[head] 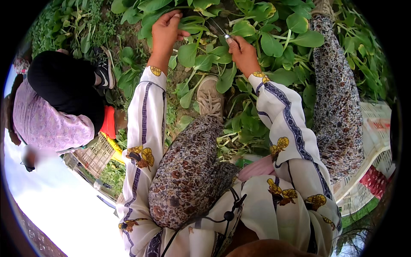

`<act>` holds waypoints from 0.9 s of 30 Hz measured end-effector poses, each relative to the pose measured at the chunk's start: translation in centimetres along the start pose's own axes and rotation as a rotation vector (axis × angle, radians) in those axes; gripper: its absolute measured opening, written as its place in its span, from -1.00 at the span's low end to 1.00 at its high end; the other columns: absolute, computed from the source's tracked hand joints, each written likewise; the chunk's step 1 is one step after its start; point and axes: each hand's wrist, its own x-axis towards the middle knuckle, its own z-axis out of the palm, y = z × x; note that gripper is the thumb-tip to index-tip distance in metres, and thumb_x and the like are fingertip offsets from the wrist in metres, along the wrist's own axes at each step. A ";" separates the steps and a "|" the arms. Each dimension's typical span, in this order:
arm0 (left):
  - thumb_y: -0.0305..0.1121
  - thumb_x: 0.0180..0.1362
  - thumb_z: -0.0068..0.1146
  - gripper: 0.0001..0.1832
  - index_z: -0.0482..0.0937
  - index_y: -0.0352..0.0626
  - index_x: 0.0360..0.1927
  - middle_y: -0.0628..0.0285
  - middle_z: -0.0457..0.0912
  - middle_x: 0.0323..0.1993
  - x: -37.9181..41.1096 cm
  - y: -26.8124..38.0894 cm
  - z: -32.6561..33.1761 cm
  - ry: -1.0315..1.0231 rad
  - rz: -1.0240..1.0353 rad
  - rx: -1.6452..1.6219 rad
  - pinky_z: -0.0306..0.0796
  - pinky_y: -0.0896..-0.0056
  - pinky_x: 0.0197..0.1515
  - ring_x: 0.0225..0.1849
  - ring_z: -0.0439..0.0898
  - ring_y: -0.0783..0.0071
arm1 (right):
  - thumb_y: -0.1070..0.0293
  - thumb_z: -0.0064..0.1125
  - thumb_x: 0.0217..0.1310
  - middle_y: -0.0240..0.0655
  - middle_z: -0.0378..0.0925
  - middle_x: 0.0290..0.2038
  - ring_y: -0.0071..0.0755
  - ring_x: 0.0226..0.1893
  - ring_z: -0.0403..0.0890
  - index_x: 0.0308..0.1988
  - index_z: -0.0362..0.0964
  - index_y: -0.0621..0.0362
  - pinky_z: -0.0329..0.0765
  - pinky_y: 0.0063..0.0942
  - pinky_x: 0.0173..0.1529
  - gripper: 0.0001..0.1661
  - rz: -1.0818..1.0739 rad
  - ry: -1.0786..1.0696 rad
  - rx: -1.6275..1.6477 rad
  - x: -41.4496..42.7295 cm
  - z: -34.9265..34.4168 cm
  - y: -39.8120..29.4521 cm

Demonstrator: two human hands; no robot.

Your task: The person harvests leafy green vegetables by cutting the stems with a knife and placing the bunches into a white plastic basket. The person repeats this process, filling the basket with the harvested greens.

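Note:
My right hand (244, 54) is closed around a small knife, its metal collar (227, 36) showing past my fingers. The thin blade (219, 27) points up and left, among leafy green plants (207, 61). To its left, my left hand (165, 32) is beside broad leaves (151, 21), with thumb and forefinger bent close together. Whether a leaf or stem is pinched between them cannot be made out. Some leaves near the knife have yellowed edges, such as one leaf (244, 29). Soil shows between the stems below my left hand.
My beige lace-up shoe (210, 98) stands among the plants. At left another person in black trousers (64, 83) sits low, near a crate (93, 154). A white plastic crate (350, 196) is at right, behind my patterned trouser leg (335, 106).

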 end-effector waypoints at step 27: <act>-0.25 0.05 0.08 -0.76 0.55 -0.08 -0.21 0.16 0.59 -0.63 -1.2 -5.2 0.6 0.212 0.395 0.942 0.45 0.38 -0.41 -0.59 0.63 0.35 | 0.07 -0.23 0.35 -0.40 0.42 -0.59 -0.64 -0.78 0.29 -0.14 0.35 0.13 0.26 -0.59 -0.72 -0.62 0.411 -0.419 0.232 2.2 -1.9 0.2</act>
